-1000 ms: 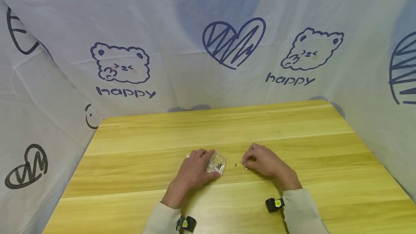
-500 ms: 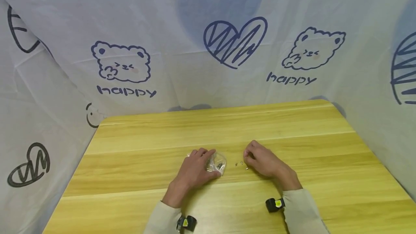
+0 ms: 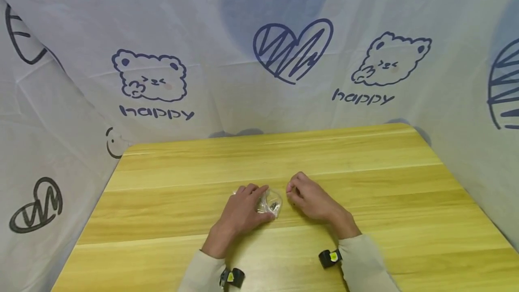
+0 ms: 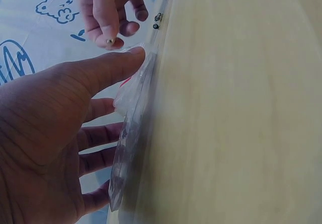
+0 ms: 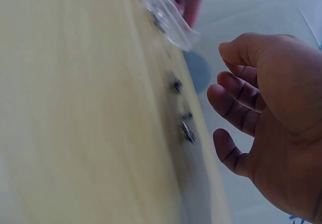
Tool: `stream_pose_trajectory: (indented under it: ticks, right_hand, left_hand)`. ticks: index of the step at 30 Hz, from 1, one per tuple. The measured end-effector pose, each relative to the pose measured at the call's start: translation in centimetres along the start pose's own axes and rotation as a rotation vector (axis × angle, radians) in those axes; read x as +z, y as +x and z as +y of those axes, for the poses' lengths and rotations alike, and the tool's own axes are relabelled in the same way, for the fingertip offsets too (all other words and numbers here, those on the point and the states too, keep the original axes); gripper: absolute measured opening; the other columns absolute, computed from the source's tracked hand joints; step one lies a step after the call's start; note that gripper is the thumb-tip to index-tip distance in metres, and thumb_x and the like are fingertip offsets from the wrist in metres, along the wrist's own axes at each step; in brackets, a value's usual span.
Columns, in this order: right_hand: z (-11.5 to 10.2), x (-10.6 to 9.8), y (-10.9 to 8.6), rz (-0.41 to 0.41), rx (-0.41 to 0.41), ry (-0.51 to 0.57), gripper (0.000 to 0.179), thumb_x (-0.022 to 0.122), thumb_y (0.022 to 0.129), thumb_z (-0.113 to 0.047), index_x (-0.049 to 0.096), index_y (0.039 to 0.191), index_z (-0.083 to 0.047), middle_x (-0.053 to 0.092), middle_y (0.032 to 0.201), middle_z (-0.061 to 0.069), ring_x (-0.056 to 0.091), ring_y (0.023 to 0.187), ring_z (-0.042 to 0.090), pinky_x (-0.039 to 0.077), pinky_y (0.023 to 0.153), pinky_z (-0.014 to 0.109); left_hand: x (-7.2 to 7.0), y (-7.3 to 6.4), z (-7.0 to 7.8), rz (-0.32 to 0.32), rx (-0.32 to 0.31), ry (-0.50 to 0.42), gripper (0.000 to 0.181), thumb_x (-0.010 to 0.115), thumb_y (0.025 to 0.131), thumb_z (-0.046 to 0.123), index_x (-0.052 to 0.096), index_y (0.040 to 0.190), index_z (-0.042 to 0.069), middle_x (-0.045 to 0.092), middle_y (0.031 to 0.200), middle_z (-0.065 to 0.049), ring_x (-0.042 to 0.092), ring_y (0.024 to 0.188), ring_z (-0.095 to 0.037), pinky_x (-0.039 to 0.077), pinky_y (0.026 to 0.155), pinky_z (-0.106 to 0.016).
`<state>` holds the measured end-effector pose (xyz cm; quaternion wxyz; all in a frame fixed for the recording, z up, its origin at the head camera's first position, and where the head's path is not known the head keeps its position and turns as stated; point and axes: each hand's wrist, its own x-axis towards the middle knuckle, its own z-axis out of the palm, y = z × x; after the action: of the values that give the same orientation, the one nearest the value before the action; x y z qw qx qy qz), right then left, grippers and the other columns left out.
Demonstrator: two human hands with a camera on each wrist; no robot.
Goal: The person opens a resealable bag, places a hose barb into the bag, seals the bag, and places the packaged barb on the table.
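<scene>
My left hand (image 3: 242, 211) holds a clear plastic zip bag (image 3: 277, 199) against the table, thumb at the near side and fingers at the far side. Small dark metal screws (image 3: 273, 205) show inside the bag. My right hand (image 3: 310, 197) is raised just right of the bag. Between its thumb and index fingertip, a small brass-coloured screw (image 4: 110, 42) shows in the left wrist view. Three loose screws (image 5: 187, 132) lie on the table below the right hand; it covers them in the head view.
The wood-grain table (image 3: 182, 166) reaches back to a white cloth (image 3: 227, 93) printed with bears and hearts. More cloth hangs along both sides. A black camera sits on each wrist.
My right hand has lifted from beside the loose screws and moved left, close to the bag. The left hand stays on the bag.
</scene>
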<state>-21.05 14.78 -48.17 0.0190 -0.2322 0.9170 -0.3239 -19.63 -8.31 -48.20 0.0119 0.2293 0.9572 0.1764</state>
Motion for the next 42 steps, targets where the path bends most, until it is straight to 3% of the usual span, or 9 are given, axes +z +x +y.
stream_pose_trajectory:
  ticks: [5, 12, 17, 23, 32, 42]
  right_hand:
    - [-0.8, 0.9, 0.4, -0.018, -0.033, -0.045, 0.007, 0.052, 0.098, -0.018, 0.06, 0.099, -0.018, 0.05, 0.103, -0.005, 0.05, 0.083, 0.009, 0.047, 0.077, 0.028]
    - [-1.7, 1.9, 0.8, -0.004, -0.05, -0.145, 0.008, 0.055, 0.097, -0.023, 0.061, 0.097, -0.019, 0.053, 0.104, -0.004, 0.056, 0.089, 0.011, 0.044, 0.082, 0.043]
    - [-1.9, 2.2, 0.9, 0.0, -0.045, -0.178, 0.008, 0.056, 0.097, -0.025, 0.062, 0.096, -0.021, 0.053, 0.104, -0.006, 0.055, 0.087, 0.01, 0.042, 0.079, 0.039]
    - [-1.9, 2.0, 0.6, -0.007, -0.013, -0.151, 0.008, 0.056, 0.098, -0.024, 0.063, 0.098, -0.021, 0.053, 0.104, -0.007, 0.055, 0.088, 0.009, 0.044, 0.085, 0.043]
    - [-1.2, 0.0, 0.4, 0.007, 0.064, 0.011, 0.011, 0.055, 0.097, -0.018, 0.064, 0.103, -0.017, 0.054, 0.101, -0.009, 0.051, 0.085, 0.009, 0.047, 0.079, 0.03]
    - [0.8, -2.0, -0.3, -0.037, 0.1, 0.077, 0.021, 0.059, 0.097, -0.023, 0.066, 0.116, -0.016, 0.064, 0.107, -0.004, 0.06, 0.095, 0.012, 0.051, 0.084, 0.034]
  left_hand:
    - [-0.1, 0.1, 0.1, -0.003, 0.001, 0.005, 0.076, 0.07, 0.08, 0.056, 0.049, 0.143, 0.017, 0.056, 0.132, -0.007, 0.053, 0.117, -0.029, 0.048, 0.091, -0.047]
    - [-0.1, 0.0, -0.1, -0.013, -0.004, 0.007, 0.077, 0.068, 0.081, 0.058, 0.048, 0.143, 0.018, 0.056, 0.133, -0.007, 0.052, 0.12, -0.029, 0.047, 0.092, -0.047]
    - [0.0, 0.1, -0.1, -0.004, -0.002, -0.001, 0.077, 0.069, 0.081, 0.057, 0.048, 0.143, 0.018, 0.056, 0.133, -0.007, 0.053, 0.119, -0.029, 0.047, 0.092, -0.048]
    - [0.0, 0.0, -0.2, -0.004, 0.005, 0.005, 0.076, 0.069, 0.081, 0.057, 0.048, 0.143, 0.017, 0.056, 0.133, -0.008, 0.054, 0.118, -0.03, 0.048, 0.091, -0.048]
    - [0.0, 0.0, -0.2, 0.008, 0.0, 0.001, 0.076, 0.07, 0.08, 0.057, 0.05, 0.142, 0.018, 0.057, 0.131, -0.007, 0.054, 0.117, -0.029, 0.048, 0.09, -0.048]
    - [0.1, 0.1, -0.1, 0.005, -0.004, -0.009, 0.076, 0.071, 0.079, 0.056, 0.05, 0.142, 0.017, 0.057, 0.13, -0.008, 0.054, 0.117, -0.029, 0.048, 0.092, -0.048]
